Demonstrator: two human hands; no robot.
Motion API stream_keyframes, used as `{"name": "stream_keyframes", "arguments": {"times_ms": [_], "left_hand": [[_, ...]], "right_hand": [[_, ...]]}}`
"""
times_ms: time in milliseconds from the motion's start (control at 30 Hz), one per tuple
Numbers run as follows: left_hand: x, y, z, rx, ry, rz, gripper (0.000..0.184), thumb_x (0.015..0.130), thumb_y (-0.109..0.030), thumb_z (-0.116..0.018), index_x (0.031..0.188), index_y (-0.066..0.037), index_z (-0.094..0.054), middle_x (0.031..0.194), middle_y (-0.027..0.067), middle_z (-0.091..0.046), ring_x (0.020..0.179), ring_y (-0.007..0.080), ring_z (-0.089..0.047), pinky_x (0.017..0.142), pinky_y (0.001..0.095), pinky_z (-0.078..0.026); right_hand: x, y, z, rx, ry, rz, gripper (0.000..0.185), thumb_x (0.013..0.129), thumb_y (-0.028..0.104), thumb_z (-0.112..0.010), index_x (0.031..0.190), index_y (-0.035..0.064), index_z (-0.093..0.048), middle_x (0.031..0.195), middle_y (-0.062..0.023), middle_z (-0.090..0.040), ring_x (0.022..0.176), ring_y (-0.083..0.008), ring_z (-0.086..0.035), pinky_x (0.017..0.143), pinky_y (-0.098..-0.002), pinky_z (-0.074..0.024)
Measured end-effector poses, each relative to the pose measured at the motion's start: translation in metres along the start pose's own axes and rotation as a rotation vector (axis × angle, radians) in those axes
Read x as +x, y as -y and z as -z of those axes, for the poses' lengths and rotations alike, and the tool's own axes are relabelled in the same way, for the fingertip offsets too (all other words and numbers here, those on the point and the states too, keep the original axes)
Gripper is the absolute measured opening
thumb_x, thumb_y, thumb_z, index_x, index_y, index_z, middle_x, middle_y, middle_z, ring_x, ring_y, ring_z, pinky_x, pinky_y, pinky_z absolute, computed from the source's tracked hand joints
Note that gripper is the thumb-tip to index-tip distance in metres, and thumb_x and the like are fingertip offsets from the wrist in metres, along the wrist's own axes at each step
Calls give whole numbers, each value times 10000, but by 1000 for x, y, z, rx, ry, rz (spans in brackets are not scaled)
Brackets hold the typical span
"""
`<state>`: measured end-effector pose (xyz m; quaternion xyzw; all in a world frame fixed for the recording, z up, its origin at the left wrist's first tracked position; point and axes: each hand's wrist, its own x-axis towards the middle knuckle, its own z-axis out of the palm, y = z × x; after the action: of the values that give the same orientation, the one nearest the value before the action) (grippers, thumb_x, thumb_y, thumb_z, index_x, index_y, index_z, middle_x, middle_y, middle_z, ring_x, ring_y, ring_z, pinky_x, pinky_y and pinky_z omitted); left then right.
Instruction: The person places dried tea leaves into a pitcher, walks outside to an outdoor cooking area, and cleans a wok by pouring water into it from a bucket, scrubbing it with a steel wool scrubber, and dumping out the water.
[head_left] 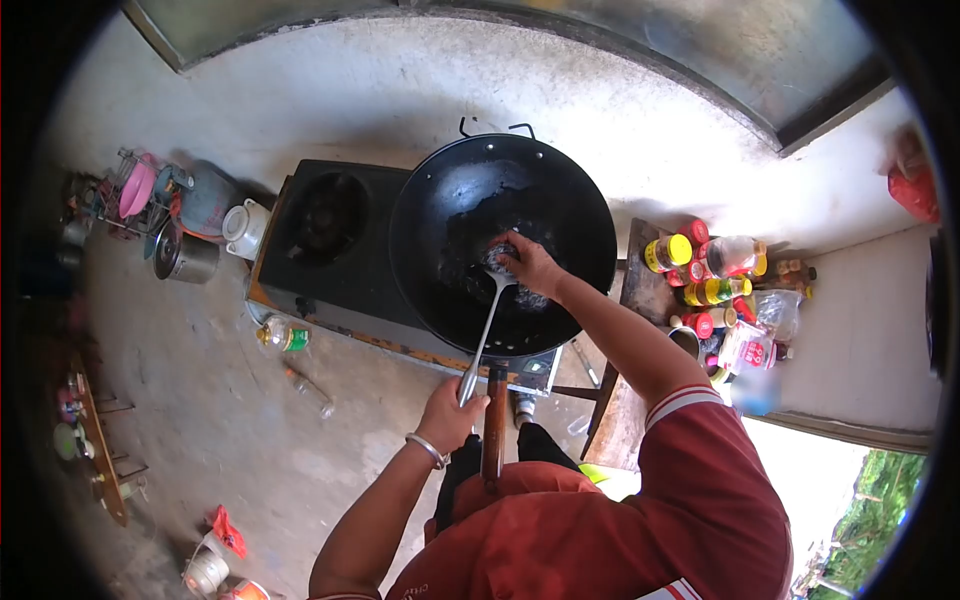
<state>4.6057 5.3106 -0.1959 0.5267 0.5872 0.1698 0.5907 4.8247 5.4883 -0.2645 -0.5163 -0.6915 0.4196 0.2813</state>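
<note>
A large black wok (575,225) with a wooden handle (494,430) sits on the right side of the stove. My left hand (450,414), wearing a bracelet, is wrapped round the handle of a long metal wok spatula (486,325), which slants up into the wok. Over the wok's middle, my right hand (532,268) presses a silvery steel wool scrubber (496,256) against the spatula's head. Fingers and scrubber partly cover that head, so its exact shape is hidden. Some wet, shiny patches show on the wok's inside.
A second burner (332,215) lies left of the wok. Jars and bottles (712,291) crowd a wooden bench (622,425) at the right. A metal pot (186,256) and a white bucket (245,228) stand at the left. An oil bottle (283,337) is on the floor.
</note>
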Motion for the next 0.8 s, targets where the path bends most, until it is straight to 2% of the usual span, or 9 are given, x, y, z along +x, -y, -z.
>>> {"name": "stream_keyframes", "arguments": {"times_ms": [200,267,300,400,500,567,633,700,800], "left_hand": [[-15,-5,1,69,-36,46,188,784,-162,-602,861,-13,-518,705,81,-549,657,179,-540,617,314,-446],[-13,-13,6,105,-60,39,203,779,-159,-595,892,-4,-528,724,111,-580,671,213,-587,648,339,-472],[-19,-10,4,104,-58,54,203,779,-159,-595,892,-4,-528,724,111,-580,671,213,-587,648,339,-472],[-23,-7,5,83,-44,58,210,781,-159,-595,894,4,-525,735,128,-588,676,240,-597,649,346,-473],[-35,-2,5,180,-66,-26,218,780,-161,-599,899,4,-521,740,151,-590,669,293,-593,647,357,-470],[-44,0,6,216,-145,-47,214,781,-167,-602,881,-1,-510,738,176,-588,675,341,-585,629,377,-461],[-52,-11,10,210,-166,10,200,784,-167,-599,860,-13,-496,720,192,-580,692,373,-580,608,398,-448],[-55,-20,15,237,-238,44,192,788,-164,-592,846,-19,-482,713,206,-573,716,393,-573,595,407,-437],[-52,-3,17,204,-268,-3,181,792,-156,-586,856,-23,-481,699,206,-564,706,399,-562,591,401,-437]], "right_hand": [[6,-12,14,-225,-23,-6,248,784,102,-605,1025,84,-546,916,-161,-602,914,-334,-575,816,-381,-446],[-4,18,8,168,-18,62,252,761,96,-631,999,69,-553,904,-147,-599,874,-346,-570,803,-390,-446],[-11,34,5,48,8,238,248,747,93,-647,977,61,-559,906,-136,-596,893,-334,-565,799,-382,-448],[-13,43,-3,-149,78,245,251,743,92,-652,978,75,-568,926,-122,-594,991,-302,-541,850,-368,-424],[7,0,-6,69,61,-42,246,764,118,-620,1003,97,-564,984,-105,-579,1075,-280,-500,910,-359,-389],[11,-23,3,-637,-17,205,250,789,138,-570,1038,113,-549,1041,-108,-559,1096,-274,-485,932,-360,-380],[20,-41,10,-775,-3,304,267,800,147,-531,1065,122,-532,1083,-124,-541,1108,-268,-479,930,-359,-396],[16,-7,17,-639,7,156,252,791,120,-560,1042,97,-551,1058,-137,-560,1063,-271,-516,886,-343,-431],[15,24,30,131,-209,-17,200,780,90,-628,967,43,-577,990,-146,-594,920,-297,-588,769,-322,-472]]}}
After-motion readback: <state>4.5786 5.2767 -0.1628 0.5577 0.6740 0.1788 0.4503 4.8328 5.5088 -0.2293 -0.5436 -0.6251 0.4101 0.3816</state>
